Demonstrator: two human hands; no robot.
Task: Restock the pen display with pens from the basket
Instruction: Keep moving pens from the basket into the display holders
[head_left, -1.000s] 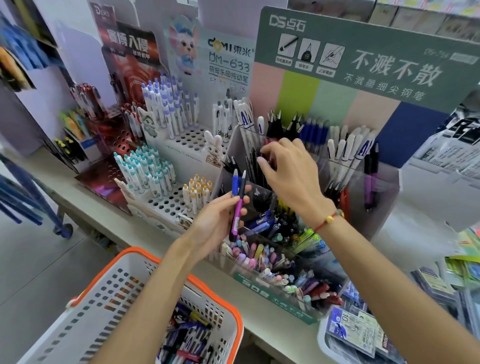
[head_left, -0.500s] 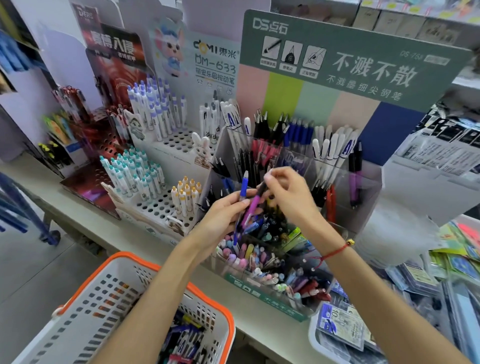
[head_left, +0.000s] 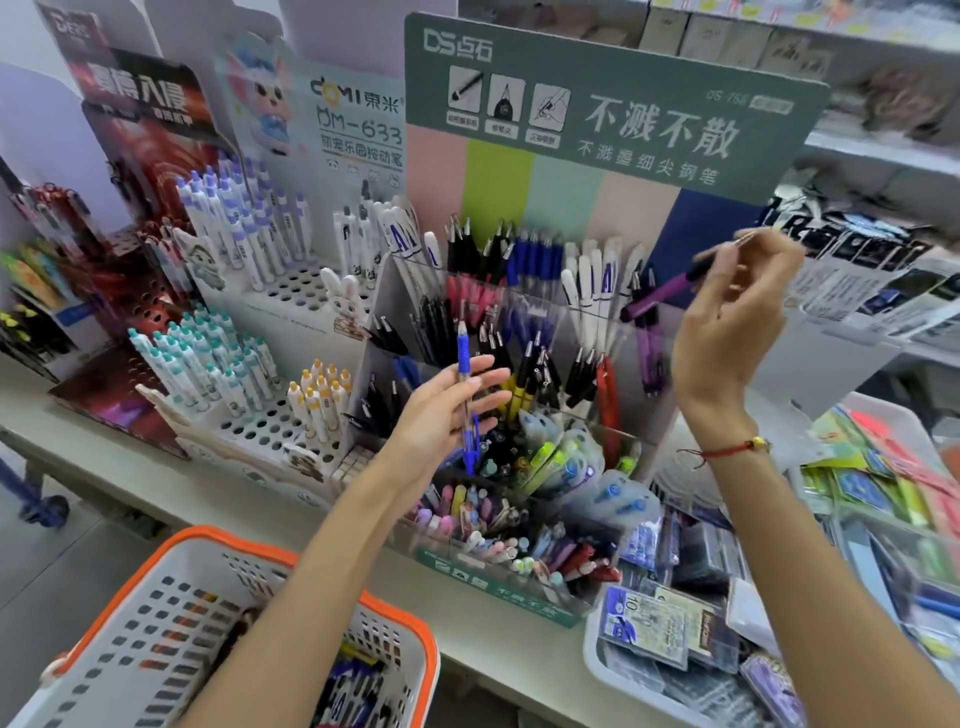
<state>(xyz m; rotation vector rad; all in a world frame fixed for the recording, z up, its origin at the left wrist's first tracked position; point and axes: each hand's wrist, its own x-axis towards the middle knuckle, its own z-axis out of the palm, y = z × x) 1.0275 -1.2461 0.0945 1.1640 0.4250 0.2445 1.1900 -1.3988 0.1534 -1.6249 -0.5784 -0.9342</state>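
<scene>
Clearly we were in the middle of the restocking, at the step of sorting one pen into its proper place. Our right hand (head_left: 727, 332) was raised at the right side of the clear pen display (head_left: 587, 603), and it pinched a purple pen (head_left: 662, 291) near its upper end between thumb and fingertips, the pen slanting down toward the compartment where other purple pens (head_left: 649, 353) stood. Our left hand (head_left: 447, 415) was lower, in front of the middle compartments. Its fingers were almost straight, and a blue pen (head_left: 464, 384) lay upright across them; the thumb was behind the pen, so we could not tell how firmly it was held.

We judged that the next move asked us to turn the purple pen more upright and lower it among the same-coloured ones, without knocking the white pens (head_left: 592, 291) beside them. After that the blue pen needed its own compartment.

The orange-rimmed basket (head_left: 218, 540) was cut off by the lower edge, and our left forearm covered part of it, so the number of pens (head_left: 358, 680) left inside was not countable. The right hand was blurred, and the pen's tip was hard to separate from the pens behind it.
</scene>
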